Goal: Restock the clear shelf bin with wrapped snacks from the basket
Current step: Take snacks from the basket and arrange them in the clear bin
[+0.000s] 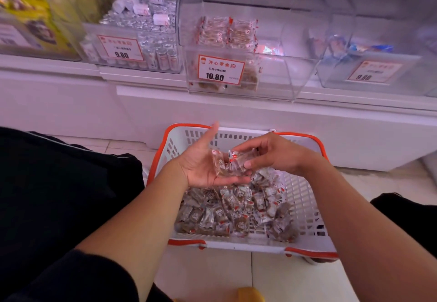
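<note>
Bottom centre of the frame: a yellow object (250, 294) at the lower edge, cut off, cannot tell what it is. Dark clothing fills the lower left.

Lower centre: basket (305, 197), white with orange rim, on the tiled floor. Its bottom is covered with loose wrapped snacks (236, 216), brown pieces in clear film, heaped toward the near side.

Above the basket, mid-frame: left hand (203, 167) palm up, fingers straight and relaxed, acting as a tray. A small stack (228, 163) of snacks lies on it. Right hand (272, 154) pinches the stack's right end between thumb and fingertips, apparently squaring it up or adding to it.

Upper centre: bin (272, 74), clear, with a 10.80 tag (221, 70) on its front. Snacks of the same kind are stacked in its left part; the right part looks bare. Neighbour bins sit left and right, both tagged.

Risks, as judged:
- Stack rests on an open palm, held only at one end. Slick film could slide on the lift; pieces would drop back into the basket or onto the floor.
- The bin's clear front is hard to see; the stack could catch on it and scatter.
- Neighbour bins sit close; a stray reach could put stock in the wrong one.
- Blur at the left fingertips suggests motion; haste would worsen all three.
</note>
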A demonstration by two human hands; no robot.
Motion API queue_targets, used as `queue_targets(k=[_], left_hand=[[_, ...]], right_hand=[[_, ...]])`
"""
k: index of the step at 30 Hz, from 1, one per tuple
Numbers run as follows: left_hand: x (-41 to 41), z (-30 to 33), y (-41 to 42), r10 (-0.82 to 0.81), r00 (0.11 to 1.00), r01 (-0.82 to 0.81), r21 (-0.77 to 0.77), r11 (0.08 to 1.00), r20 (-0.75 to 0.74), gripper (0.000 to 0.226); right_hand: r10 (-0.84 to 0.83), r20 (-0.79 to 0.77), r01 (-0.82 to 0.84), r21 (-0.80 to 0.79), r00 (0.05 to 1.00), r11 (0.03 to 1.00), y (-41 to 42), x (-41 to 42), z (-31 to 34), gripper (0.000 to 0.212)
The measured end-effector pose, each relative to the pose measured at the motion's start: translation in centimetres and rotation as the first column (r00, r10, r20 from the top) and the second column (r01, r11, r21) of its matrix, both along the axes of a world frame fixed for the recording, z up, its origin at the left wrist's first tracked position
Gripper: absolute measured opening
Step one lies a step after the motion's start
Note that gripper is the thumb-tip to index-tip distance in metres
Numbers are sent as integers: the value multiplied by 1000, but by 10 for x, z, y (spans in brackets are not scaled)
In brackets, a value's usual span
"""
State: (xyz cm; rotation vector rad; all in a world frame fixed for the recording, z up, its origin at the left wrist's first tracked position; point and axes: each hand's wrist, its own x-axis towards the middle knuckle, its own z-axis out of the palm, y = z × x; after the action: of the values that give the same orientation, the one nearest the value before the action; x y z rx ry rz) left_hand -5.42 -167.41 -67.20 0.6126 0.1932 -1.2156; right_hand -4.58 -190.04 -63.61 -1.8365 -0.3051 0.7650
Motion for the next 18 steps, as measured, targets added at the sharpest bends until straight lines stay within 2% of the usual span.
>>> queue_targets(k=[3,4,6,9,13,18], left_hand=[[-1,5,-4,-68,991,55,112,992,116,62],[0,8,-7,-107,982,81,166,983,154,58],[2,17,-9,-152,971,104,243,964,187,57],[5,43,-8,-190,945,95,331,939,266,51],[16,116,-4,-339,803,107,440,891,490,44],[40,220,1,-411,615,43,492,869,673,37]], right_hand=[[13,-30,-13,11,999,1000,-3,3,4,63],[8,-22,-8,1,1000,1000,-2,4,8,71],[-1,101,9,-73,995,997,4,6,19,76],[13,322,52,-192,947,980,12,6,50,58],[96,480,19,-229,872,973,11,6,114,46],[38,604,-22,-33,796,999,-3,21,206,29]])
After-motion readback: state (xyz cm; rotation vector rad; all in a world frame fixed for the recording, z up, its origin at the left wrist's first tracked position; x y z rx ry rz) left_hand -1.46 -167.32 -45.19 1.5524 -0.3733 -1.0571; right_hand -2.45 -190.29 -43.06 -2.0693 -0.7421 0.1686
